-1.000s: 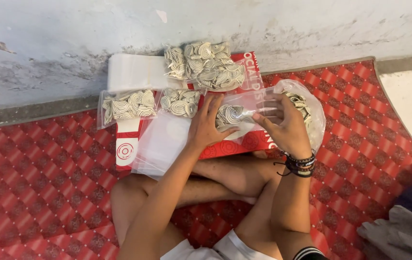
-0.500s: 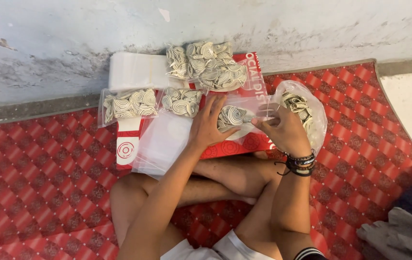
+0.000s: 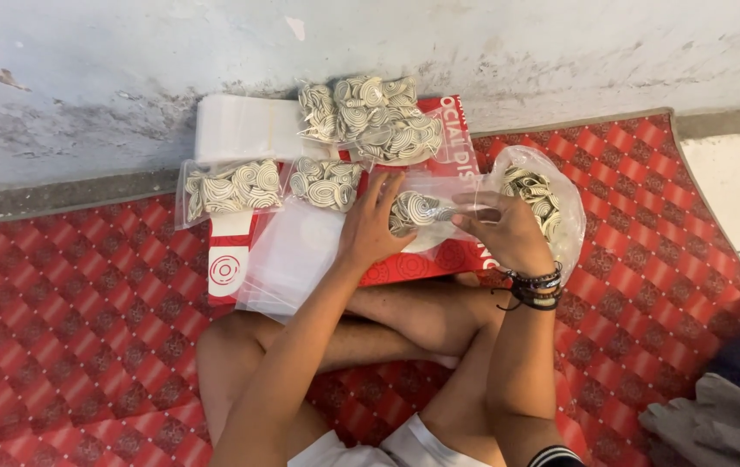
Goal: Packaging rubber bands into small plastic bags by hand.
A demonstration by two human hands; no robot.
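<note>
Both hands, left hand (image 3: 371, 227) and right hand (image 3: 506, 232), grip one clear pouch (image 3: 426, 210) (wall close ahead).

The mat (image 3: 84, 329) is red with a repeating diamond pattern. Cream-and-dark striped coils fill 3 clear bags (image 3: 230, 188). A red and white printed sheet (image 3: 231, 259) lies beneath. The wall (image 3: 128, 69) is grey-white, stained. Black bracelets (image 3: 532, 290) ring one wrist.

Clear glossy plastic bag (image 3: 439, 207) is crinkling, holding matt cream coiled pieces (image 3: 413, 210). Woven red patterned mat (image 3: 67, 346) is looking matt; the wall (image 3: 128, 69) is showing rough, chipped plaster. Red board (image 3: 422, 264) is looking smooth, like printed card.
</note>
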